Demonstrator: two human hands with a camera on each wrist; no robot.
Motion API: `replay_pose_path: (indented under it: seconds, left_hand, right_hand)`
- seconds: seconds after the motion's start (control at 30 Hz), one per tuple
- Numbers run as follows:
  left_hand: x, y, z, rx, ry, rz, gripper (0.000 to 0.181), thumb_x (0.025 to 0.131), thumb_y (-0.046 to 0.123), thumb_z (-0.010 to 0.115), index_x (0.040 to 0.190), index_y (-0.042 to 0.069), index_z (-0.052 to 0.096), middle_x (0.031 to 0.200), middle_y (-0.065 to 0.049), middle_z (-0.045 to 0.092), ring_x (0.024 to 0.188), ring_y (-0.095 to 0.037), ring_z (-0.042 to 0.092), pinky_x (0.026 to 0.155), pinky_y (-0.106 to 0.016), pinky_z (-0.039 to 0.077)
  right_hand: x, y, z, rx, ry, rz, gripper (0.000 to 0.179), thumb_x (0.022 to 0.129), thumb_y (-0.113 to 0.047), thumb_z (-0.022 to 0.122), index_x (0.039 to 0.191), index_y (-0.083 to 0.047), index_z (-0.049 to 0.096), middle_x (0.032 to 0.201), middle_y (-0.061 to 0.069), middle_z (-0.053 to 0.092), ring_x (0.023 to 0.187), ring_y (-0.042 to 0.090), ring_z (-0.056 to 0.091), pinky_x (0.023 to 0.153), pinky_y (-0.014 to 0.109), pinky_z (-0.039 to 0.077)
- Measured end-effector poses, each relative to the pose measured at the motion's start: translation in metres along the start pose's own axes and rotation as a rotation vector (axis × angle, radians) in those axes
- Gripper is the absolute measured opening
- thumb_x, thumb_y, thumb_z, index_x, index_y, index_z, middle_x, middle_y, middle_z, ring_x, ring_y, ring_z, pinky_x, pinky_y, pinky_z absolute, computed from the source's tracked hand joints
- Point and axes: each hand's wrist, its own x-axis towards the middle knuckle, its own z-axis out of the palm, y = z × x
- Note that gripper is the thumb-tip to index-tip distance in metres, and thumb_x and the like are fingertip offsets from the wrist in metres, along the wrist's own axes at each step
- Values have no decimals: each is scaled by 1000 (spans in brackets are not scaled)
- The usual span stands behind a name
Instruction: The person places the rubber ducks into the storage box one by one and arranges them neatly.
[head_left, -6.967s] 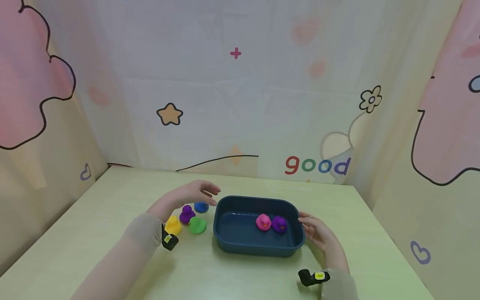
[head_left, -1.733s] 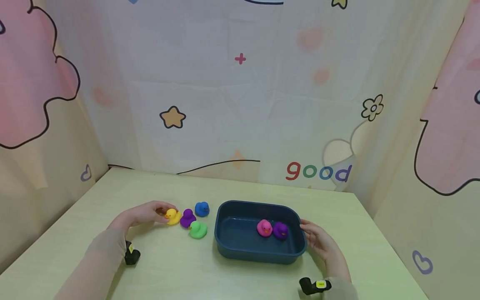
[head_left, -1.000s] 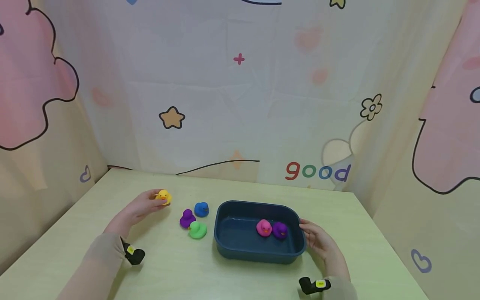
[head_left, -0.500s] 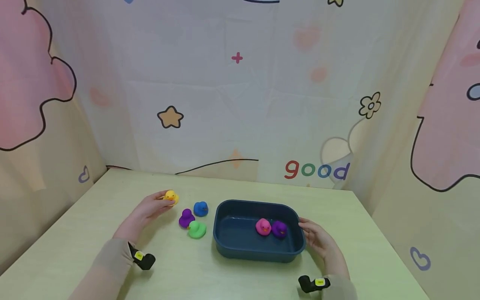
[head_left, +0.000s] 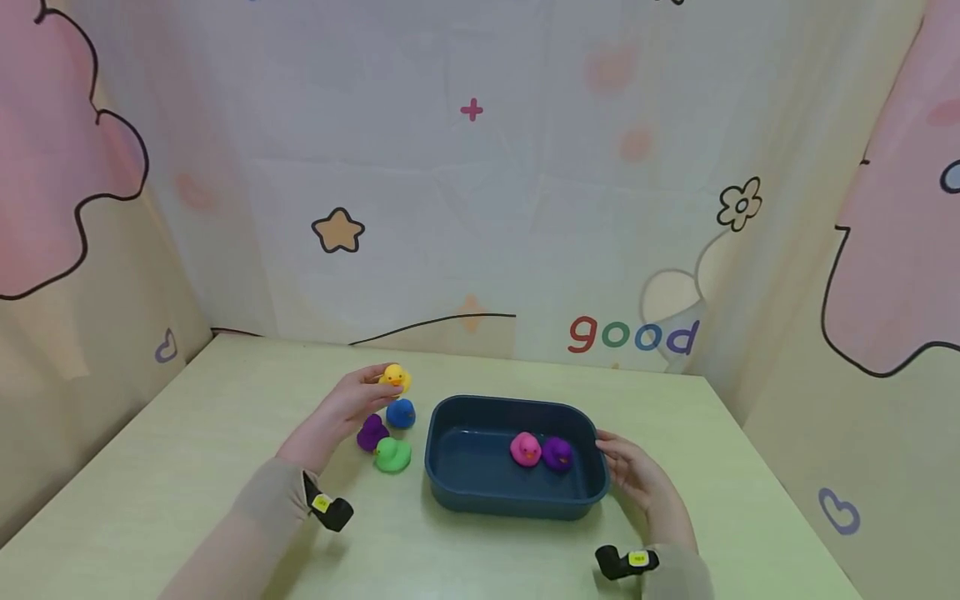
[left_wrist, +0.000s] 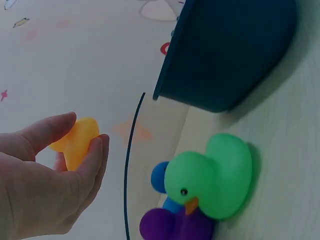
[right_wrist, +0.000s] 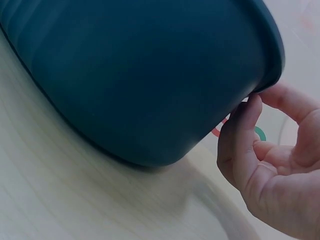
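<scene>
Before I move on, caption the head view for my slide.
Left fingers hold a yellow duck aloft; right fingers touch a tub holding a pink duck and a purple duck.

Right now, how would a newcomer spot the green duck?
On the table, find the dark blue tub. Just left of it sit a blue duck, a purple duck and the green duck. Of those three, it lies nearest the camera and alone is green.

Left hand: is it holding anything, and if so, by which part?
The left hand holds the yellow duck, pinching it by the body, below the head.
</scene>
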Motion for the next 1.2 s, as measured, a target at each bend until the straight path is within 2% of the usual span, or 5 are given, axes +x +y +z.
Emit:
replay_pose_path:
  seconds: [0.1,0.23,0.6,0.93,1.2]
  left_hand:
    - [5,1,20,-10,-28,5,61,96,-4,53,150,-7,25,146,-28,35,125,-29,50,109,-35,38]
    - [11,-1,46,-15,-58,0,59,94,-8,53,149,-8,30,145,-29,37,122,-28,53,109,-36,40]
    - [15,-13,103,7,-98,-59,54,90,-10,59,141,-6,45,136,-25,48,114,-29,57,106,-40,44]
    - [21,-33,125,60,-90,-87,48,86,-15,61,132,-10,51,123,-23,55,100,-25,60,102,-42,48]
    - [26,-41,132,199,-74,-105,47,81,-16,66,127,-11,56,117,-22,59,97,-24,58,101,-39,50]
  right_hand:
    - [-4,-10,10,7,80,61,23,98,-17,53,119,-10,46,97,-13,68,86,-2,64,76,14,52]
    - [-5,-15,16,19,153,107,24,102,-6,38,125,-5,41,94,-11,67,82,-2,63,74,14,52]
    - [-3,-15,17,-21,182,118,52,101,-8,38,145,9,17,97,-13,65,85,-3,62,76,13,52]
    - [-3,-11,16,5,171,101,39,101,-6,39,137,4,28,96,-11,66,82,-3,63,73,12,52]
    - [-4,-13,17,22,174,99,29,101,-5,39,129,-1,36,93,-11,67,78,-3,63,71,12,52]
